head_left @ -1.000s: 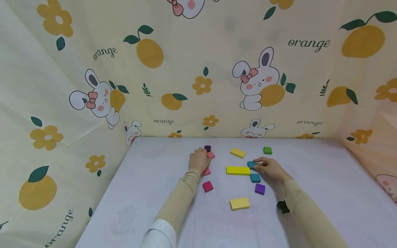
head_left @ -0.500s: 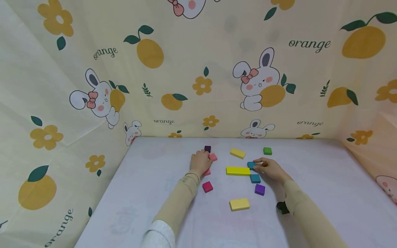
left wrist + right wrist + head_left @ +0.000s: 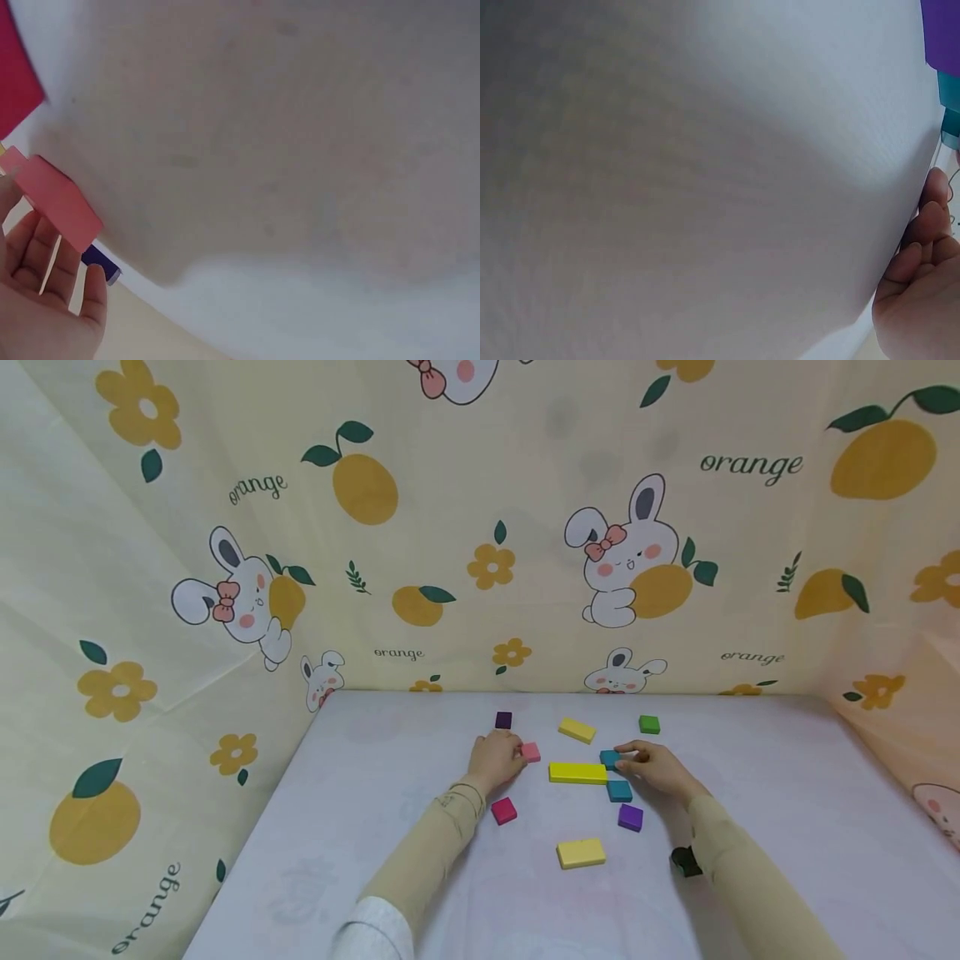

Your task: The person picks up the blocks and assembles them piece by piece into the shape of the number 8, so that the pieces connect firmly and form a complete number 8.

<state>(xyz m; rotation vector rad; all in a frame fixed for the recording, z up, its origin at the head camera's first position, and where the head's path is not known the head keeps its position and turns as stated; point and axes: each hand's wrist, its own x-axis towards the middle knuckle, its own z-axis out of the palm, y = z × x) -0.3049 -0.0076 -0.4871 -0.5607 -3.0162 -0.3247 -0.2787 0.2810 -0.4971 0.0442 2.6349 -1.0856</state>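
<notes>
My left hand (image 3: pixel 497 760) holds a small pink block (image 3: pixel 530 752) at its fingertips, left of the long yellow block (image 3: pixel 577 772). A second pink block (image 3: pixel 60 202) lies by that hand in the left wrist view; the hand mostly hides it from the head camera. My right hand (image 3: pixel 654 768) pinches a teal block (image 3: pixel 608 760) between thumb and finger, at the right end of the long yellow block. Another teal block (image 3: pixel 619 791) sits just below that end. In the right wrist view, the right hand's other fingers (image 3: pixel 928 223) curl close above the white surface.
Purple block (image 3: pixel 630 817) and pale yellow block (image 3: pixel 581 853) lie nearer me, with a crimson block (image 3: pixel 504 811) at left. Farther back are a dark purple block (image 3: pixel 503 720), a tilted yellow block (image 3: pixel 577 730) and a green block (image 3: pixel 649 724). A patterned cloth (image 3: pixel 450 552) backs the table.
My left hand has moved right and slightly toward me, bringing the pink block closer to the long yellow block. The right hand stays in place on the teal block.
</notes>
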